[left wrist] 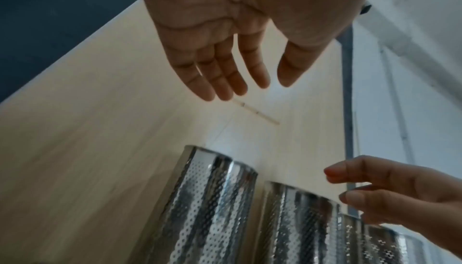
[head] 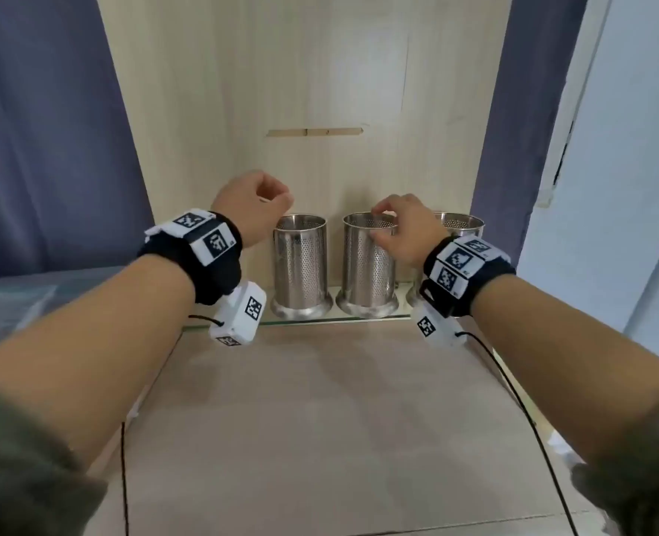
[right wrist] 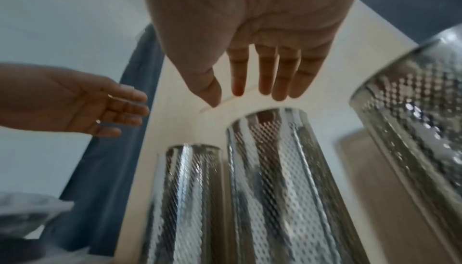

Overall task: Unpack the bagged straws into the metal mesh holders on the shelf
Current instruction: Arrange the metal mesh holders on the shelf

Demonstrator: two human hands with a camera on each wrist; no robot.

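Observation:
Three perforated steel holders stand in a row on a glass shelf (head: pixel 320 322): left holder (head: pixel 301 261), middle holder (head: pixel 366 265), and right holder (head: pixel 461 222), which my right wrist partly hides. My left hand (head: pixel 260 203) hovers above and left of the left holder (left wrist: pixel 205 199), its fingers (left wrist: pixel 225 82) relaxed and empty. My right hand (head: pixel 391 226) hangs over the middle holder's (right wrist: pixel 275 159) rim, with loose fingers (right wrist: pixel 280 82) that hold nothing. No straws or bag show clearly in any view.
A pale wooden back panel (head: pixel 300 110) rises behind the holders. A wooden surface (head: pixel 320 419) lies below the shelf. Blue curtains (head: pixel 49 148) flank both sides. A blurred, pale, crinkled mass (right wrist: pixel 25 209) sits low at the left.

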